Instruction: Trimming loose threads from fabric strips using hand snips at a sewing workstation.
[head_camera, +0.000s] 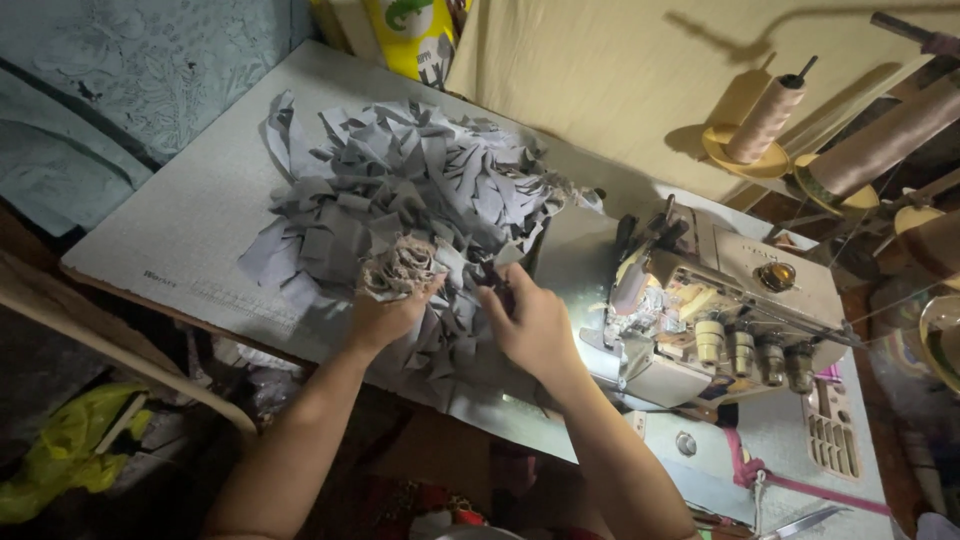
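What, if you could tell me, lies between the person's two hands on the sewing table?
In the head view, grey fabric strips from the heap fill the gap between the left hand and the right hand.

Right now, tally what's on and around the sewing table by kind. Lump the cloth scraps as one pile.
Grey cloth-strip pile: 1
Rolled strip bundle, in the left hand: 1
Sewing machine: 1
Thread cones: 2 clear, more cut off at the right edge
Scissors: 1
Hands, with the right hand in the strips: 2
Total: 8
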